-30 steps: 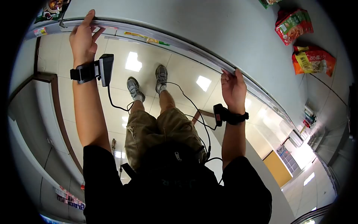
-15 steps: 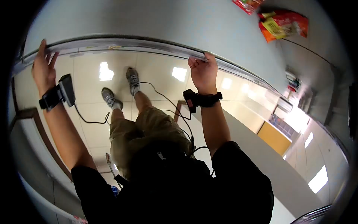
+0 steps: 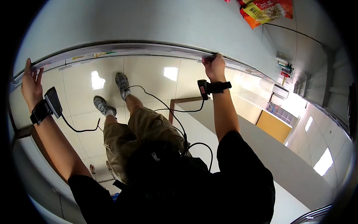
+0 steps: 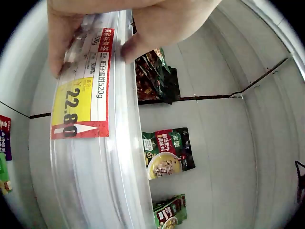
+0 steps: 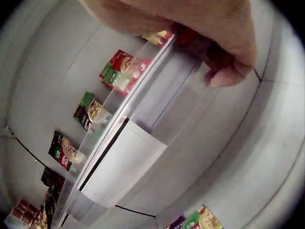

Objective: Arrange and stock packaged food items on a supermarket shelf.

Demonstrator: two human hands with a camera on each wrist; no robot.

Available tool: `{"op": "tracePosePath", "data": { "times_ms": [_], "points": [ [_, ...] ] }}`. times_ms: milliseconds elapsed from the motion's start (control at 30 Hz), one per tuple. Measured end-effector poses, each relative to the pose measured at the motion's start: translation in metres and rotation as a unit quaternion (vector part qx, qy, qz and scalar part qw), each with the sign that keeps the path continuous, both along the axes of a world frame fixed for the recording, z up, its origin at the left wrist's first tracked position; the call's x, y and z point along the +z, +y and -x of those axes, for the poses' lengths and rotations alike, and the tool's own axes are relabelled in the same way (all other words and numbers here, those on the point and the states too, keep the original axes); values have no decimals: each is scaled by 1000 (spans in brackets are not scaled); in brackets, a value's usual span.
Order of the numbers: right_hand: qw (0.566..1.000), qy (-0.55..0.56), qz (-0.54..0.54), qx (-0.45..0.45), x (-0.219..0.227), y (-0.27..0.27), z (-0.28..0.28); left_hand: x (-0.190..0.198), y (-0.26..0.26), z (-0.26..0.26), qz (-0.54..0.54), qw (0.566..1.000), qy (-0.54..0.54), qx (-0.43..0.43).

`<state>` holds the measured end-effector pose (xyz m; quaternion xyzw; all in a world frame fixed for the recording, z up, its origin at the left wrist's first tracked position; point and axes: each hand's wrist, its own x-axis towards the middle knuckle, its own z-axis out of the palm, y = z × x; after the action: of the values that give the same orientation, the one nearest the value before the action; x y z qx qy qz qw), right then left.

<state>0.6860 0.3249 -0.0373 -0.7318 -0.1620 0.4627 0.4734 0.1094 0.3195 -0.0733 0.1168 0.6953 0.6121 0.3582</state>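
Note:
A long clear price-label strip (image 3: 130,47) runs along the front edge of the pale shelf. Near its left end, my left hand (image 3: 31,87) grips it with thumb and fingers on opposite sides. In the left wrist view those fingers lie over a red, white and yellow price tag (image 4: 81,90) inside the strip. Farther right, my right hand (image 3: 215,69) holds the same edge, thumb on top and fingers curled below. A blank white label (image 5: 124,162) sits in the strip near that hand in the right wrist view.
Food packets lie on the shelf, an orange-red one (image 3: 266,10) at the far right and a green-red pouch (image 4: 167,155) in the left wrist view. A black cable (image 3: 167,102) hangs between wrists and waist. A brown-trimmed white unit (image 3: 190,112) stands beside the legs.
The head view has turned, so the shelf packets slide toward the top edge. Both hands stay on the strip, now farther apart, the left one lower and more to the left in view.

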Motion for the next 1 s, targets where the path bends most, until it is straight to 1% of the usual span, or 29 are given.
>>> {"op": "tracePosePath", "data": {
  "times_ms": [67, 133, 233, 300, 367, 400, 467, 500, 567, 633, 700, 733, 800, 833, 900, 933, 1000],
  "points": [
    [1000, -12, 2, 2, -1, 1, -3, -1, 3, 2, -8, 1000, -6, 1],
    [1000, 6, 13, 22, 0, 0, -3, -2, 2, 3, 9, 1000, 2, 10],
    [1000, 16, 19, 8, 1, 1, -4, -4, -1, 5, -6, 1000, -3, 1],
    [1000, 13, 16, 9, -5, -2, -9, -7, 0, 9, 3, 1000, -9, 3],
    [998, 50, -26, 11, -6, -5, -6, -12, 1, 15, 9, 1000, -16, 6],
    [998, 50, -26, 14, -3, -5, -2, -16, 0, 18, 3, 1000, -24, 8],
    [983, 153, -44, -89, 6, -7, 10, -17, -1, 20, -5, 999, -33, 9],
    [983, 152, -46, -88, 11, -7, 16, -17, -1, 20, -8, 1000, -28, 7],
    [965, 252, -65, -29, 18, -8, 25, -17, -1, 18, -13, 1000, -22, 5],
    [965, 249, -75, -25, 11, -7, 20, -13, 0, 13, -3, 1000, -3, 26],
    [975, 199, -70, 64, 7, -7, 17, -1, 3, 3, 1, 1000, 0, 26],
    [975, 200, -68, 64, 6, -7, 16, 2, 2, 1, 8, 1000, -1, 27],
    [990, 128, -8, 55, 15, -6, 23, -2, 2, 8, 20, 999, -12, 26],
    [990, 128, -8, 55, 14, -5, 24, -4, 2, 11, 29, 999, -25, 25],
    [993, 104, 22, 55, 16, -1, 25, -1, 2, 6, 34, 999, -17, 25],
    [993, 104, 21, 55, 17, 1, 26, 2, 2, 4, 40, 999, -12, 30],
    [996, 66, 33, 48, 20, 0, 32, 2, 2, 4, 49, 998, -6, 35]
  ]
}}
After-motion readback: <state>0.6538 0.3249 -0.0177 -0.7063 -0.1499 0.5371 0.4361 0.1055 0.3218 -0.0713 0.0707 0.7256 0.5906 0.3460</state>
